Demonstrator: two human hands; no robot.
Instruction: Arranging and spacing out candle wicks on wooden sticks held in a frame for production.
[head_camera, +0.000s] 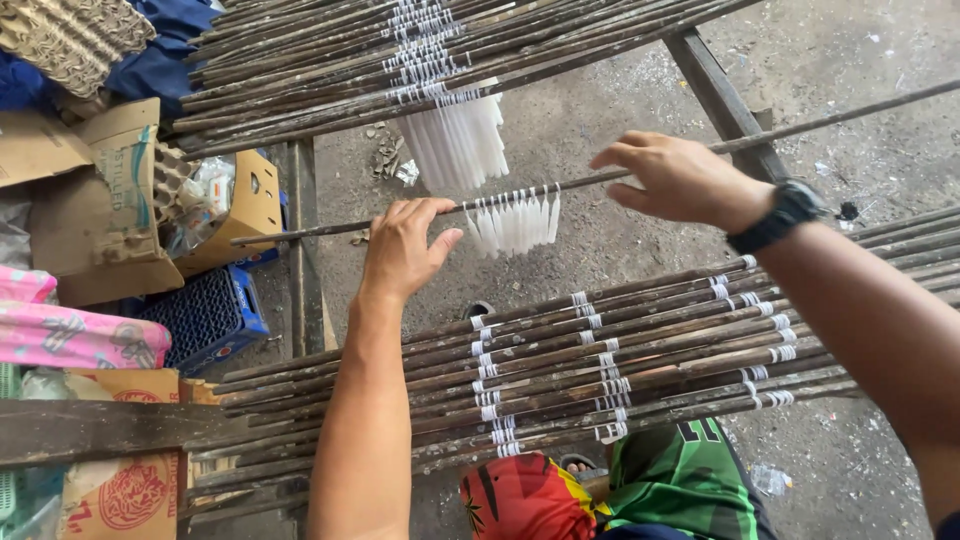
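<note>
Left hand (402, 250) grips a long thin dark wooden rod (330, 229) near its left end, fingers curled over the top and thumb under. Right hand (678, 178), with a black wristwatch (785, 213) at the wrist, rests on the same rod further right, fingers loosely bent over it rather than clenched. The rod is held level in the air between two racks, above the grey concrete floor (860, 60). From its middle hangs a row of short white tapered candles (515, 222) on white wicks, close together, some touching. Judgement: the rod wants holding level and steady with both hands well apart, so the soft candles do not swing together or slide along. Near rack: a bed of dark rough sticks (560, 370) lying side by side, wound with white wick loops in three bands, no wax visible. Far rack: similar dark sticks (330, 60), with a cluster of longer white candles (455, 140) hanging below. At left, brown cardboard boxes (110, 200) and a blue plastic crate (205, 315).
</note>
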